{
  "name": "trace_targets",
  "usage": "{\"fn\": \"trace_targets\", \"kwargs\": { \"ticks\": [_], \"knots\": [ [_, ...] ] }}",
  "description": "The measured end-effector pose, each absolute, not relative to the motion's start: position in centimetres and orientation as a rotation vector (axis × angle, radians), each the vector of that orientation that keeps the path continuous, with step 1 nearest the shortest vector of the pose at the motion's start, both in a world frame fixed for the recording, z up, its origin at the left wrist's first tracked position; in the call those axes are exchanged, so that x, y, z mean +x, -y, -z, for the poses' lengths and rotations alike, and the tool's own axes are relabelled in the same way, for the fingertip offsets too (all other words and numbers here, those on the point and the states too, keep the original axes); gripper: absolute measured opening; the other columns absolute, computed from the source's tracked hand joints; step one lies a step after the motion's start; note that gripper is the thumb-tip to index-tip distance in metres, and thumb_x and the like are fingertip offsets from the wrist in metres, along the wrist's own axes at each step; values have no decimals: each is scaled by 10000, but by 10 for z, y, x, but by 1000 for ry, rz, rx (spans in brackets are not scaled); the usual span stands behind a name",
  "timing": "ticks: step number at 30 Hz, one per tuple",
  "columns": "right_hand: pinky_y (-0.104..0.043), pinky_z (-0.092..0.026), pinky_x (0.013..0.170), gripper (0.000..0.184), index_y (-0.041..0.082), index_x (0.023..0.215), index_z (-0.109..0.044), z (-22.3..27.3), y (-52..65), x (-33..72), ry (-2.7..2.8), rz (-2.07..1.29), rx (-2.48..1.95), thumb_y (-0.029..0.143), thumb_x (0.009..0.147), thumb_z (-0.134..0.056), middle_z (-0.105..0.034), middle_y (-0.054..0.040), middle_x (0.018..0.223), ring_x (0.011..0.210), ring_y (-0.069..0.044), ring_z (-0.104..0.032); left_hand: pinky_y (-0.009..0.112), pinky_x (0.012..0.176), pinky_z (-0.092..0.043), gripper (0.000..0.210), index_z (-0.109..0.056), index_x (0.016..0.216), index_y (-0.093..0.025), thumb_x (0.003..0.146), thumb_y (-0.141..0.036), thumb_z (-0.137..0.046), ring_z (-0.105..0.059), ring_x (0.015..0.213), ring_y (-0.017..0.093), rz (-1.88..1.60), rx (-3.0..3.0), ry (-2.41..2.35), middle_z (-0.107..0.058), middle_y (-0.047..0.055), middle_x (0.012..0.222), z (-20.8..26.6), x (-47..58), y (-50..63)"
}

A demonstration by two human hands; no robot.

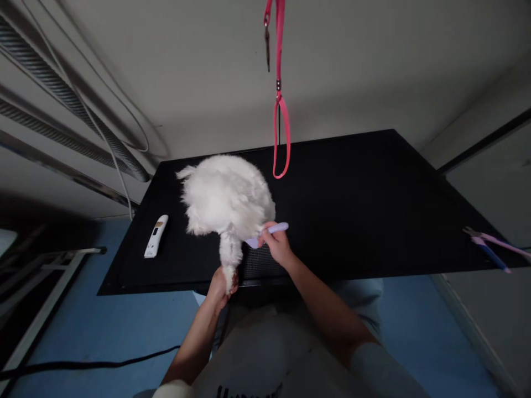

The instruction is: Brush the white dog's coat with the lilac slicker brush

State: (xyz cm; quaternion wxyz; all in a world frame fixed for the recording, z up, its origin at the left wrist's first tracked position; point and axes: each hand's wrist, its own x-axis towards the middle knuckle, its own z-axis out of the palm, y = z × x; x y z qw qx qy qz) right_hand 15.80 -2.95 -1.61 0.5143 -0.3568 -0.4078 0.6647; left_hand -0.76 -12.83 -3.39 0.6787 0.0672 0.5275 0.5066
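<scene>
A white fluffy dog [226, 190] is on the black grooming table [352, 210], its head not clearly visible. One of its legs [230, 249] stretches toward me over the near edge. My left hand [221, 284] is closed around the lower end of that leg. In my right hand [277, 243] is a lavender-handled grooming brush [282, 227]; its head is close beside the leg, partly hidden by fur and fingers. Whether the bristles touch the coat, I cannot tell.
White clippers [156, 236] lie on the table's left. A pink grooming loop [282, 138] hangs over the back edge, right of the dog. Pliers-like nail clippers [477, 236] and a pink-and-blue tool [493, 257] rest at the right corner. Grey hoses [62, 83] run at upper left.
</scene>
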Motion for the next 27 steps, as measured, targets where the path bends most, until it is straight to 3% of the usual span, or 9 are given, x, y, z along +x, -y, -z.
{"fn": "trace_targets", "kwargs": {
  "ticks": [8,11,15,18,20,22,25,27],
  "knots": [
    [-286,-454,694,135,228,824,-652,-2,48,157,1116,-1530,-882,294,724,-713,-660,21,624,640,-165,-626,169,280,-208,214,-492,587,-177,677,-267,-665,-334,280,68,-1139,275,-1344,-418,-44,382,27,-3,134],
    [-276,-448,625,172,214,715,-615,-3,43,151,1061,-1601,-907,363,737,-698,-615,26,520,546,-151,-579,173,285,-205,289,-488,612,-179,708,-384,-667,-316,282,62,-1120,310,-1412,-407,-56,381,30,-2,134],
    [-251,-442,575,279,202,769,-576,3,32,147,825,-1544,-1002,454,726,-688,-540,68,439,460,-113,-518,181,297,-220,380,-495,694,-186,747,-546,-602,-310,303,62,-1191,448,-1504,-430,-69,423,38,-3,132],
    [-236,-429,519,370,190,757,-546,14,35,148,653,-1730,-1039,503,658,-717,-515,79,429,416,-94,-485,192,385,-341,419,-556,935,-179,655,-448,-714,-447,416,87,-1272,745,-1542,-572,-53,581,38,-7,129],
    [-216,-403,487,392,192,752,-529,23,38,150,559,-1669,-1090,511,635,-725,-512,81,434,412,-86,-477,210,508,-424,513,-573,1034,-175,586,-332,-765,-568,598,127,-1263,883,-1566,-661,-3,763,37,-10,127],
    [-212,-412,502,381,198,771,-526,30,41,152,526,-1583,-1080,500,644,-721,-505,86,434,428,-86,-490,224,561,-441,448,-609,980,-160,573,-277,-754,-596,684,155,-1206,911,-1616,-676,21,803,35,-13,125],
    [-232,-437,527,356,189,749,-538,36,43,152,536,-1734,-1048,476,649,-723,-483,87,419,418,-83,-476,215,406,-339,227,-596,749,-153,646,-335,-684,-479,454,118,-1074,790,-1622,-566,-19,535,35,-18,126],
    [-228,-430,524,346,187,736,-535,37,43,149,519,-1720,-1070,466,653,-721,-488,85,425,423,-81,-473,195,329,-226,255,-532,654,-168,715,-397,-625,-342,343,78,-1049,650,-1526,-449,-52,426,36,-20,128]
  ]
}}
